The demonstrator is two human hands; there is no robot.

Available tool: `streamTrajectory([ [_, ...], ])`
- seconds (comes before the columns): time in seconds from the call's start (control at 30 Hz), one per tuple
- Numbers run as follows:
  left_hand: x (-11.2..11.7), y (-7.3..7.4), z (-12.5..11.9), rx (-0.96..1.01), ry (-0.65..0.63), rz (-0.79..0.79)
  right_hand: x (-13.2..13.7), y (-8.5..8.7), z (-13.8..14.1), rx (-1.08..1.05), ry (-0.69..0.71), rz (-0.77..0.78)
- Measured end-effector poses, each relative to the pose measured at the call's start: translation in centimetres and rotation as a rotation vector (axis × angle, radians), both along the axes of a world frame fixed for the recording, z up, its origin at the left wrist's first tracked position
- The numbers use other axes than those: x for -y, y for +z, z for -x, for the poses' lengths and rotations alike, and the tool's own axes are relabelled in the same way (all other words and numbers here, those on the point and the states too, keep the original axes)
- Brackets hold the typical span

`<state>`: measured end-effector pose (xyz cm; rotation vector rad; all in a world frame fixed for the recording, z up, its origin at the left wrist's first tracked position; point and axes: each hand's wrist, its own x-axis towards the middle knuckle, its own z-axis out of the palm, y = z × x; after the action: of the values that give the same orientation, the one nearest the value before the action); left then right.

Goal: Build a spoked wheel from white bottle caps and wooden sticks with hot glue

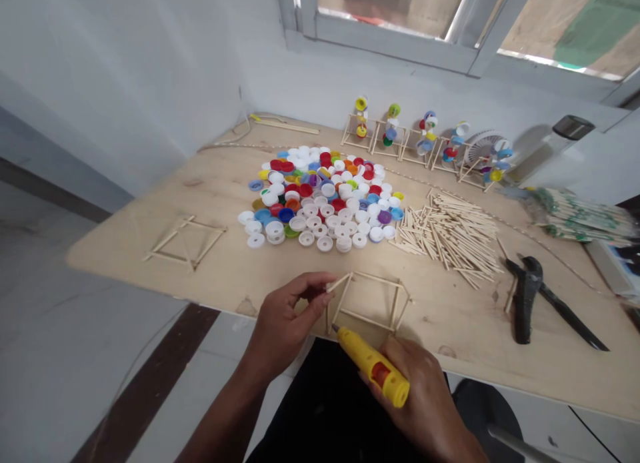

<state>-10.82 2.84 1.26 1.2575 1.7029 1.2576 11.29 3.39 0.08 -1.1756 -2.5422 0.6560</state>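
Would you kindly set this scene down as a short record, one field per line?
Left hand: pinching the stick frame at its left end
Right hand: gripping the yellow glue gun
Nozzle: close to the frame's lower left; contact unclear
Middle: mixed-colour bottle caps
Right side: loose sticks, black tool
Left side: second frame
Back: cap-and-stick models

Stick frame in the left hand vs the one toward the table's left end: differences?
Handling: the held frame is pinched by the left hand; the other frame lies untouched on the table.
Tool: the tip of the yellow glue gun is close to the held frame, well away from the other frame.
Shared: both are open frames of thin, pale wood.
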Motion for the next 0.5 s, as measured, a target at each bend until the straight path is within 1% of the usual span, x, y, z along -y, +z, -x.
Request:
streamTrajectory([
  [0.17, 0.04, 0.28, -0.02, -0.001, 0.004, 0.011, 0.05, -0.04, 0.07, 0.014, -0.024, 0.032],
  [0.33, 0.14, 0.22, -0.01, -0.024, 0.004, 0.014, 0.12, -0.28, 0.00, 0.037, -0.013, 0.013],
  [0.43, 0.24, 0.26, 0.12, -0.022, 0.010, 0.020, 0.11, -0.15, -0.11, 0.021, 0.007, 0.012],
  [0.5, 0.30, 0.42, 0.21, -0.011, 0.010, 0.025, 0.10, 0.07, -0.17, 0.000, -0.003, 0.015],
])
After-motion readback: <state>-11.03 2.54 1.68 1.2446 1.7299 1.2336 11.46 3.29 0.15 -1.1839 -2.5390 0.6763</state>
